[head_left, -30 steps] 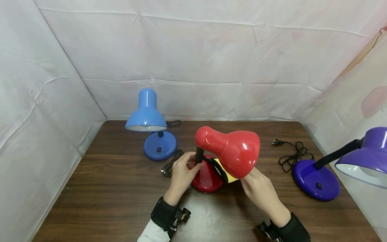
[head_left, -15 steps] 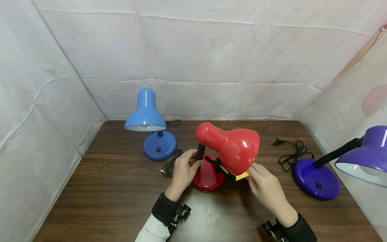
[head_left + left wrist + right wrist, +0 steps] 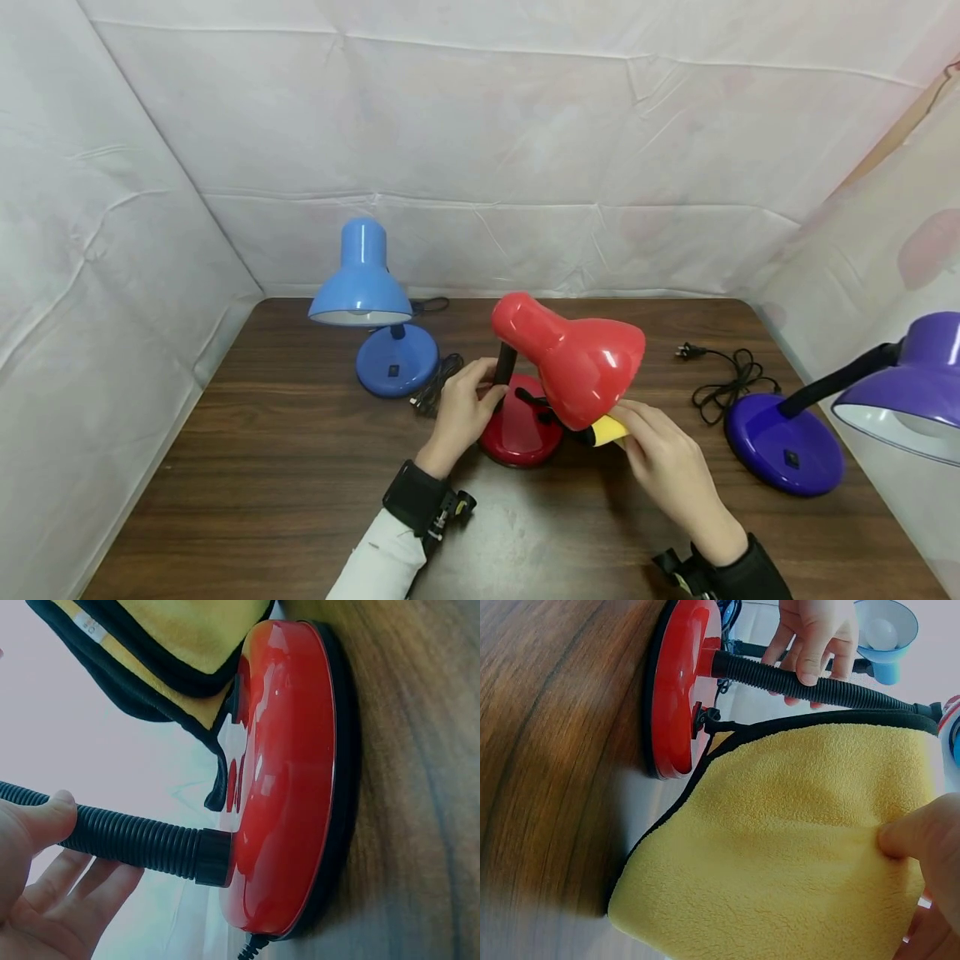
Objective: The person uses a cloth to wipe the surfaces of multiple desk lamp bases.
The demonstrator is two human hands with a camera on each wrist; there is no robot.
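Note:
A red desk lamp [image 3: 592,358] stands in the middle of the table, its shade angled to the right. My left hand [image 3: 463,410] holds the lamp's black ribbed neck [image 3: 150,838] between thumb and fingers, above the red base [image 3: 281,772]. Under the shade, my right hand [image 3: 670,462] pinches a yellow cloth [image 3: 795,832] with black edging, thumb on its near face. The cloth hangs beside the neck, and a corner of it lies at the base's switch. From the head view, the shade hides most of the cloth.
A light blue lamp [image 3: 363,287] stands at the back left, its coiled cord [image 3: 437,386] close to my left hand. On the right is a purple lamp [image 3: 787,446], with a black cord and plug [image 3: 731,379] behind it. White sheeting [image 3: 480,150] encloses the wooden table [image 3: 262,483].
The red lamp has shifted slightly away and right, with my left hand still on its neck. My right hand has moved right with the cloth, drawing it off the base's top.

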